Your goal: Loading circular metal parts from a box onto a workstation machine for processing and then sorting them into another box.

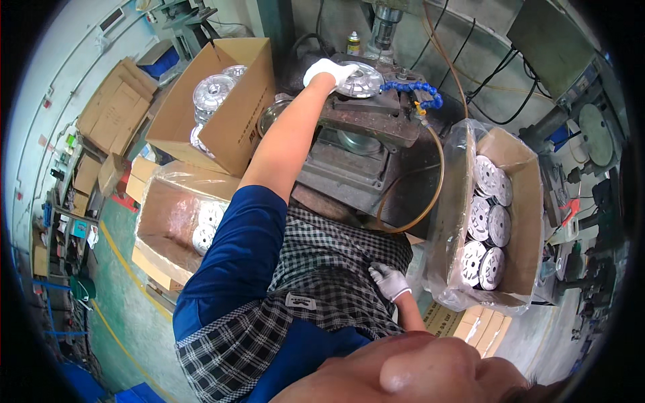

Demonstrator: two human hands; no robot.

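Observation:
My left hand [327,70], in a white glove, reaches far forward and grips a round silver metal casting [361,80] that lies on the machine's steel fixture [376,114]. My right hand [388,279], also gloved, rests with curled fingers on my checked apron [322,269] at my lap and holds nothing that I can see. A blue segmented coolant hose [413,90] ends just right of the casting, under the machine spindle [383,30].
A plastic-lined cardboard box [524,201] on the right holds several stacked silver discs [487,221]. On the left, a lined box [168,215] with a few castings and a taller box [228,101] with stacked castings. A spray can [353,43] stands behind the fixture.

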